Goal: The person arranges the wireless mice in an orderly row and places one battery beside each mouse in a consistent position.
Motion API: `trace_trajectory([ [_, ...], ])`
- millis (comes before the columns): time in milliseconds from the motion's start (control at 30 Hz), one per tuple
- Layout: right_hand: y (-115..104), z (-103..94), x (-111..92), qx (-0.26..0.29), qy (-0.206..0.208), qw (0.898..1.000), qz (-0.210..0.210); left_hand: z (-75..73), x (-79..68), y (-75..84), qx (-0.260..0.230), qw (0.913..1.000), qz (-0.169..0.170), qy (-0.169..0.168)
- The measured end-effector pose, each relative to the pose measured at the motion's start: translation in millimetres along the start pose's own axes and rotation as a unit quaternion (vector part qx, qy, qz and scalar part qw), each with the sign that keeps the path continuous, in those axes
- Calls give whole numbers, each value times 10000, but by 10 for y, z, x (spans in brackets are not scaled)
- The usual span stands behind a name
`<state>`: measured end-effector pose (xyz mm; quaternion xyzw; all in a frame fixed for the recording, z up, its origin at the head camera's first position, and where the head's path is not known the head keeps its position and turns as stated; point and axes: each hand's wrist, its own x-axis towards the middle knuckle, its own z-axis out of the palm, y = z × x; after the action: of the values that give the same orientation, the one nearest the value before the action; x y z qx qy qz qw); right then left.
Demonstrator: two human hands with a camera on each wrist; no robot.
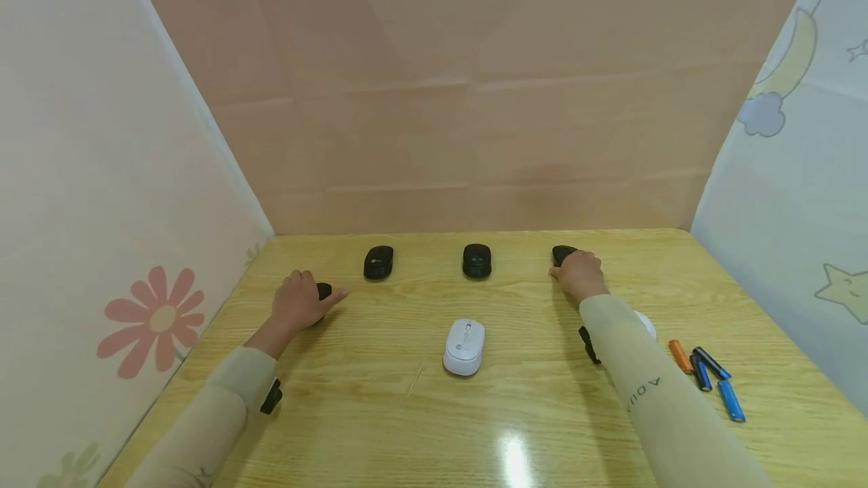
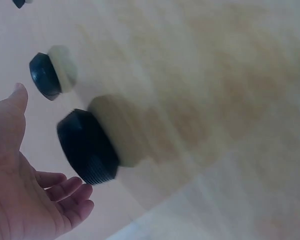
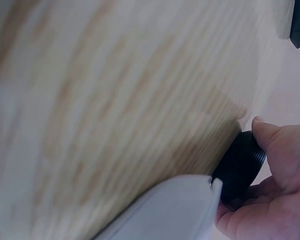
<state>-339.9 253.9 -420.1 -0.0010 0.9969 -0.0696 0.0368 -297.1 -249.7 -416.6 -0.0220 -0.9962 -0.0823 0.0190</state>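
Observation:
On the left of the table, my left hand is spread beside a black computer mouse. Its thumb stands apart from the mouse, and the curved fingertips are right at the near end in the left wrist view. In the head view that hand covers much of the mouse. At the far right, my right hand grips another black mouse, thumb on one side and fingers on the other. Between the hands, two more black mice stand along the back. A white mouse lies nearer, at the table's middle.
A second white mouse is partly hidden by the right sleeve. Right of that sleeve lie an orange battery and several blue ones. Paper-covered walls enclose the wooden table at back and sides.

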Motion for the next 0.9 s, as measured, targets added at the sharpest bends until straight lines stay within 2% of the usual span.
trace_trajectory([
  [333, -4, 5, -3, -77, 13, 10000, 10, 123, -94, -132, 107, 9995, -160, -246],
  [467, -9, -9, -24, -89, 14, 10000, -33, 172, -97, -160, 249, 9994, -89, -217],
  [900, -15, -12, -5, -171, -38, 9998, 9, 182, -103, -206, 295, 9988, -140, -360],
])
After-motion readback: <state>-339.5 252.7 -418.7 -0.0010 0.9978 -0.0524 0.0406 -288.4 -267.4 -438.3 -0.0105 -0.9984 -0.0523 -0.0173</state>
